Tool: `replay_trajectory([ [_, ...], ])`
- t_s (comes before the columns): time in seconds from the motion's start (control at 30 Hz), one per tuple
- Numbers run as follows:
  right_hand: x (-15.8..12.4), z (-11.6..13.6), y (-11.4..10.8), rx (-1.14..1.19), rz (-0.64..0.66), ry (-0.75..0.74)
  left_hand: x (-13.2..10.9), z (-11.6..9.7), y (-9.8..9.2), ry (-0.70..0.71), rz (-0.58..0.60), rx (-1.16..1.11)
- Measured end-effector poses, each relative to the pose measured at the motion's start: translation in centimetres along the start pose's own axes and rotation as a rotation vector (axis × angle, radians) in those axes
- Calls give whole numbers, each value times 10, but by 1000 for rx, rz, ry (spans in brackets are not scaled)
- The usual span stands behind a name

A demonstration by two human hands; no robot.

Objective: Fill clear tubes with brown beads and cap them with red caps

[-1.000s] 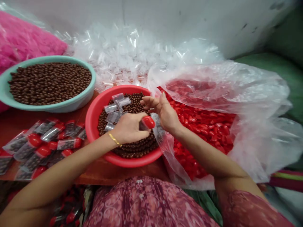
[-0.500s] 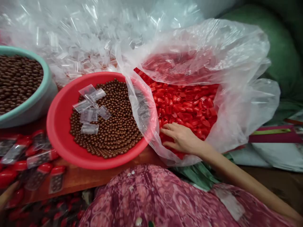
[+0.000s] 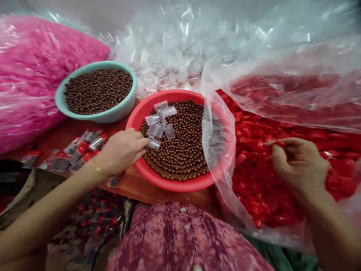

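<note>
My left hand (image 3: 122,150) reaches over the near-left rim of a red bowl (image 3: 180,186). Its fingers pinch the end of a flat clear plastic tube (image 3: 154,143). Several similar clear tubes (image 3: 155,130) lie on the brown beads (image 3: 180,158) in that bowl. On the right, my right hand (image 3: 301,162) is over a heap of red caps (image 3: 259,188) in a clear plastic bag (image 3: 210,124). Between its thumb and index finger is a red cap (image 3: 279,144), partly hidden by the fingers.
A teal bowl (image 3: 132,98) of brown beads stands behind my left hand. Filled red-capped tubes (image 3: 81,150) lie on the table (image 3: 141,184), more in a box (image 3: 21,192) below. A pink-filled bag (image 3: 42,75) and piled clear tubes (image 3: 175,56) stand behind.
The view has swung left. My left hand has come from the filled tubes up to the clear tubes in the red bowl. My right hand has lifted from the caps with one pinched.
</note>
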State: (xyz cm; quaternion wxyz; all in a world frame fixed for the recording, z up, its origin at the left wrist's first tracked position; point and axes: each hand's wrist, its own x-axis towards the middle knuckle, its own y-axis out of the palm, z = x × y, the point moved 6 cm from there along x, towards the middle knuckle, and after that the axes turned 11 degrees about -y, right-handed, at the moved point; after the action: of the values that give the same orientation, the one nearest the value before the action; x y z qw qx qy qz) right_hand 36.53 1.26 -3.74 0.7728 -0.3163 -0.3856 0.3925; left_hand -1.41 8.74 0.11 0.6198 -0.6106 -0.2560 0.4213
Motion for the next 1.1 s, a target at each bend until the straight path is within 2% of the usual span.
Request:
replay_trajectory([
  [0.07, -3, 1, -6, 53, -20, 91, 21, -15, 10, 39, 136, 64],
  [0.17, -10, 2, -12, 181, -119, 87, 41, -23, 24, 44, 223, 140],
  [0.27, -19, -6, -12, 323, -188, 111, 54, -27, 29, 74, 189, 139],
  [0.37, -23, -12, -8, 401, -182, 164, 63, -32, 26, 60, 173, 136],
  [0.43, -24, -13, -6, 403, -172, 173, 68, -33, 25, 3, 231, 129],
  [0.5, -23, -13, -5, 402, -166, 164, 75, -34, 23, -99, 237, 71],
  [0.63, -23, -13, -1, 397, -134, 116, 92, -36, 29, -252, 147, -89],
  [0.8, -28, -20, 3, 454, -125, 114, 109, -43, 34, -285, 66, -328],
  [0.83, -29, -22, 3, 461, -129, 116, 110, -44, 34, -293, 90, -402],
  [0.87, -30, -24, 2, 466, -133, 116, 111, -45, 36, -306, 168, -488],
  [1.0, -29, -23, 0, 454, -137, 103, 104, -56, 56, -433, 685, -829],
  [1.03, -28, -23, 0, 442, -137, 106, 103, -58, 60, -486, 748, -905],
  [1.1, -27, -21, -2, 420, -146, 121, 109, -62, 64, -571, 757, -1037],
])
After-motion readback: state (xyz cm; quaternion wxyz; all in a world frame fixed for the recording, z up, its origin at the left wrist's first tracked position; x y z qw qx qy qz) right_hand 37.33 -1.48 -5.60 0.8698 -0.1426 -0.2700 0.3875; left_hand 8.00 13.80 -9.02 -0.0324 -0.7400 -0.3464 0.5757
